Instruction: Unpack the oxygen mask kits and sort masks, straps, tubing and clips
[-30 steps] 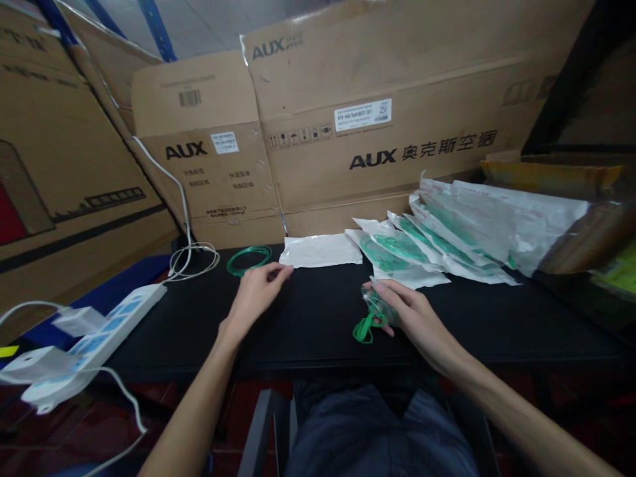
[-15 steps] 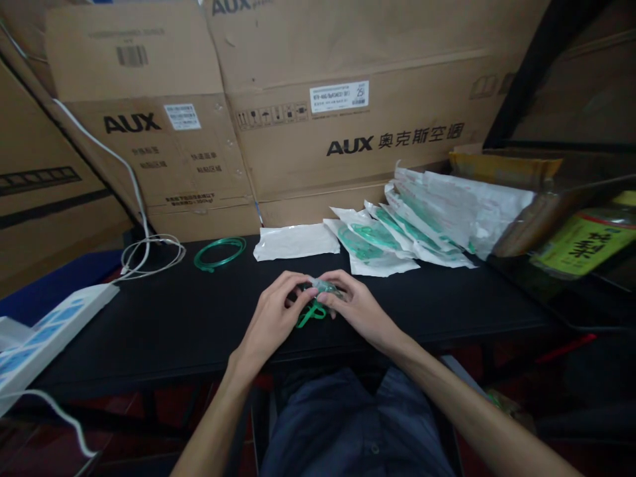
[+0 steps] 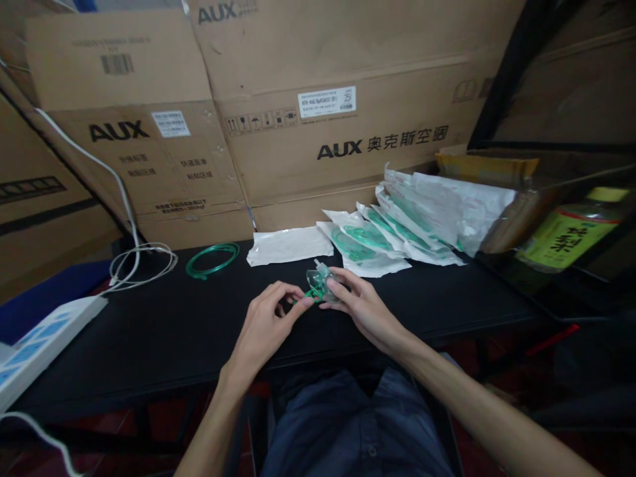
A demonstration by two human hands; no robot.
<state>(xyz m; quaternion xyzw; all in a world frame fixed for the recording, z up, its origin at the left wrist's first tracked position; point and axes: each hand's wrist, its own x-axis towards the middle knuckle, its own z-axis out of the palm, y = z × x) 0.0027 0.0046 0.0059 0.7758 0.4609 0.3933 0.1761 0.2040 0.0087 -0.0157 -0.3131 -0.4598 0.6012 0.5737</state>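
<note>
My right hand [image 3: 365,305] is closed around a small clear oxygen mask [image 3: 324,273] with a pale nozzle pointing up and away. Its fingers cover part of the mask's right side. On the near left of the mask, my left hand [image 3: 271,318] pinches a green elastic strap [image 3: 313,295] between thumb and forefinger. Both hands are just above the black table. A coil of green tubing [image 3: 212,261] lies farther off to the left, touched by neither hand. Beyond the mask rests a flat white packet [image 3: 291,246].
Several white and clear packets [image 3: 368,238] with green contents overlap at the back right. A bottle with a yellow-green label [image 3: 569,235] stands at the right. White cable [image 3: 144,265] and a power strip [image 3: 50,338] lie left. Large cardboard boxes [image 3: 278,159] wall the back.
My left hand has shifted off the mask onto the strap. The mask has turned in my right hand, its nozzle now showing. The view has swung slightly to the right.
</note>
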